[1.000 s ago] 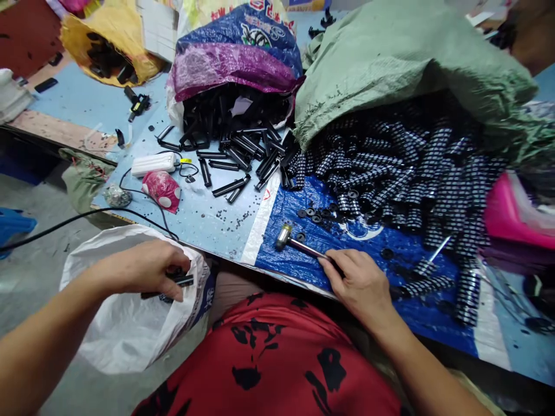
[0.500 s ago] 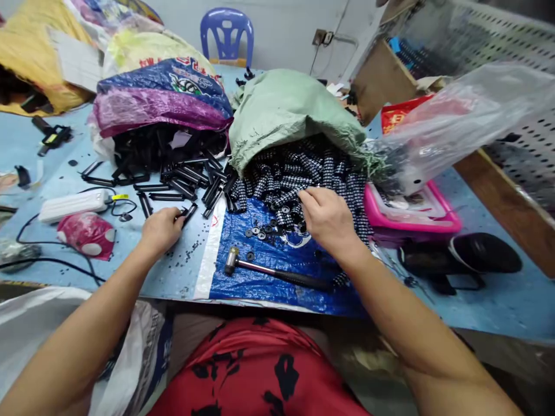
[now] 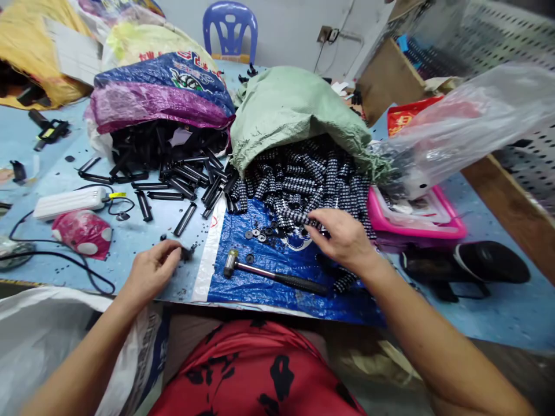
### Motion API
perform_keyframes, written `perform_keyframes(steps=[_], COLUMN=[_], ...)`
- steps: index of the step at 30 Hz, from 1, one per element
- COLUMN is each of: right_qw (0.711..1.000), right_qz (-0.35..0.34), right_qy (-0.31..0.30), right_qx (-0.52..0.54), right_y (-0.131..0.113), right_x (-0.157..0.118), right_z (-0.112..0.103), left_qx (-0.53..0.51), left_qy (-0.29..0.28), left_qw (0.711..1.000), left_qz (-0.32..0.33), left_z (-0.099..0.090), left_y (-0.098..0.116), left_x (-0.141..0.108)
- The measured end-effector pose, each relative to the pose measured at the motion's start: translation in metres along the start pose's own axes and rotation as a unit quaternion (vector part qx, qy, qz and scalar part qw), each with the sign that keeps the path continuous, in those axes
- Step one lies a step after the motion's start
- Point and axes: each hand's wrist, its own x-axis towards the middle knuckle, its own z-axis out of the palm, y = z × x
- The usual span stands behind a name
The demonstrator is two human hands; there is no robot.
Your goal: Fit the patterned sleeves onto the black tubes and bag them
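Note:
My left hand (image 3: 154, 267) rests low on the blue tabletop, thumb and fingers drawn together at some small black pieces (image 3: 187, 253). Just beyond it a black tube-like part (image 3: 185, 219) lies by itself. My right hand (image 3: 342, 237) pinches the end of a black-and-white ridged roller (image 3: 295, 215) in front of a heap of similar rollers (image 3: 303, 184). That heap spills from a green woven sack (image 3: 295, 104). Below the roller, a hammer (image 3: 277, 276) with a black grip lies across a blue plastic sheet (image 3: 269, 303), near several small black discs (image 3: 261, 237).
More black tubes (image 3: 182, 182) spill from a purple-and-blue sack (image 3: 160, 104). To the left sit a white power strip (image 3: 71, 202), cables and a red dotted pouch (image 3: 82, 232). A pink basket (image 3: 433, 228) and a black cylindrical object (image 3: 466, 268) stand at right.
My left hand has let go of the black tube and come down towards the table's near edge, to the small pieces. My right hand has shifted slightly right and down, drawing a roller from the heap.

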Motion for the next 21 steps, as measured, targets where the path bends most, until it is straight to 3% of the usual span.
perform_keyframes(steps=[2,4,7,9,10,11,13,16,19,21], right_qw=[0.980,0.912,0.741,0.609,0.554,0.516,0.495,0.508,0.519,0.541], right_qz=[0.136,0.283,0.432,0.482,0.495,0.502,0.503,0.491,0.495,0.492], right_qy=[0.059,0.112,0.127,0.094,0.078,0.069,0.061,0.057,0.098,0.127], right_qx=[0.133,0.274,0.498,0.623,0.665,0.690,0.706,0.705,0.690,0.671], right_y=[-0.022,-0.045,-0.078,-0.098,-0.107,-0.115,-0.129,-0.143,-0.155,-0.162], right_x=[-0.018,-0.027,-0.023,-0.016,-0.012,-0.010,-0.007,-0.008,-0.007,-0.005], right_z=[0.005,0.016,0.035,0.043,0.046,0.047,0.049,0.052,0.058,0.063], left_qx=[-0.061,-0.140,-0.310,-0.406,-0.436,-0.457,-0.486,-0.496,-0.450,-0.404], left_qy=[-0.010,0.019,0.053,0.013,-0.018,-0.053,-0.121,-0.184,-0.142,-0.097], left_qw=[0.998,0.987,0.945,0.909,0.894,0.882,0.858,0.844,0.881,0.909], left_qz=[-0.034,-0.071,-0.088,-0.091,-0.098,-0.105,-0.114,-0.090,-0.027,0.028], left_z=[-0.001,0.003,0.020,0.036,0.043,0.050,0.061,0.074,0.091,0.103], left_y=[-0.003,0.001,0.020,0.038,0.047,0.056,0.074,0.094,0.108,0.114], left_x=[-0.001,-0.001,-0.006,-0.014,-0.019,-0.025,-0.036,-0.048,-0.053,-0.053])
